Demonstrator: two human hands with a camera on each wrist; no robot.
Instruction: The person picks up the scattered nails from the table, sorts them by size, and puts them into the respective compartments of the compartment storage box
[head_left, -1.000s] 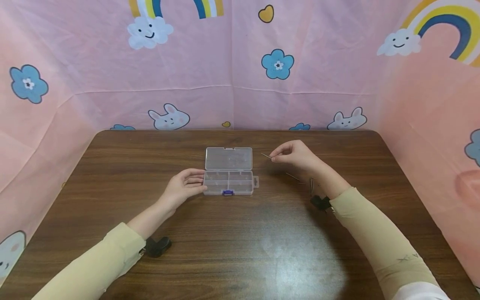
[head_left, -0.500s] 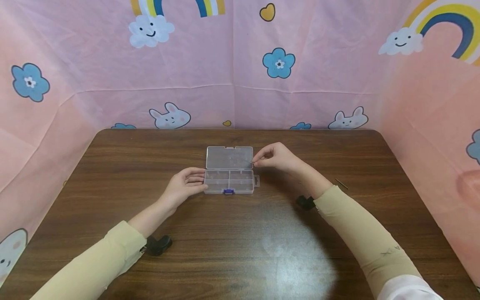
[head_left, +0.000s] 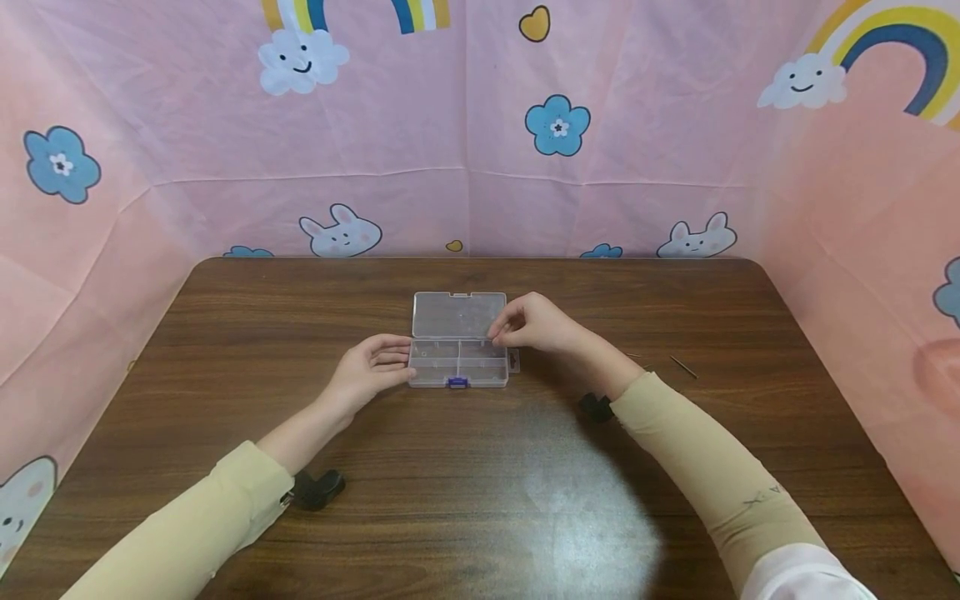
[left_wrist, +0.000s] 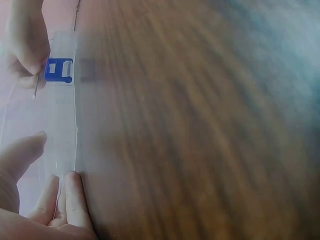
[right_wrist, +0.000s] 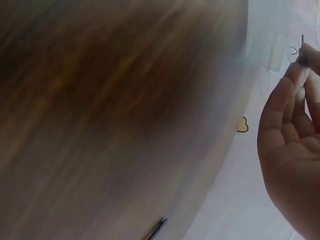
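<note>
A clear plastic compartment box (head_left: 482, 383) lies on the table, its lid (head_left: 453, 315) folded back behind it. My left hand (head_left: 367, 367) holds the box's left end between thumb and fingers. Over the right rear compartment, by the hinge, is my right hand (head_left: 536, 323). Between thumb and fingertips it pinches a nail (right_wrist: 302, 45), whose dark head and thin shank show in the right wrist view; the left wrist view shows its shank pointing into the box. A blue latch (left_wrist: 59, 70) sits on the box's front edge.
Right of the box, a loose nail (head_left: 683, 367) lies on the wooden table (head_left: 480, 500). Another thin metal piece (head_left: 633, 356) shows partly beside the right forearm. Pink patterned cloth (head_left: 420, 150) hangs behind the table and along its sides.
My right hand has moved left with the nail, from right of the box to over its right rear compartment. My left hand stays on the box's left end.
</note>
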